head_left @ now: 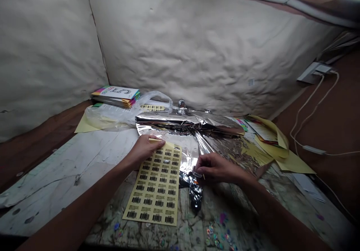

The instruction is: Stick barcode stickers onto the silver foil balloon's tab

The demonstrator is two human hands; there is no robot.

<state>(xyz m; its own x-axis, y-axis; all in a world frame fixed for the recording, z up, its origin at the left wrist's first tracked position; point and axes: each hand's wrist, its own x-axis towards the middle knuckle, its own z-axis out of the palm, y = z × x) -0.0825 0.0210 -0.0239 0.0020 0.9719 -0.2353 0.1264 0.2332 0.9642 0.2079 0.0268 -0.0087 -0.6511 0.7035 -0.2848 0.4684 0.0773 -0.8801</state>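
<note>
Near edge: scattered sequins (216, 233) lay on a marbled, worn tabletop (67, 183). A yellow barcode sheet (154, 193) lay across the table's middle, tilted, its far end under the left hand (144, 150). The left fingers lay closed together over the sheet's far edge, touching it; whether they gripped it or only pressed it could not be told. The right hand (216, 168) was just right of the sheet, thumb and forefinger pinched shut on a small label (197, 174), the other fingers loosely curled. A crumpled dark foil piece (195, 193) lay below that hand. Risks, by judgement: the label could stick to the fingertips or fold on itself if pinched too long, and the unsecured sheet could slide on the slick foil sheet (180, 146) if pulled. Farther off, a clear plastic bag (112, 115) lay at left, beside a stack of booklets (115, 96). Yellow papers (270, 143) lay at right on the foil's far corner. White cables (309, 112) ran from a wall socket (311, 73) at far right, below a padded cream wall (197, 45).
</note>
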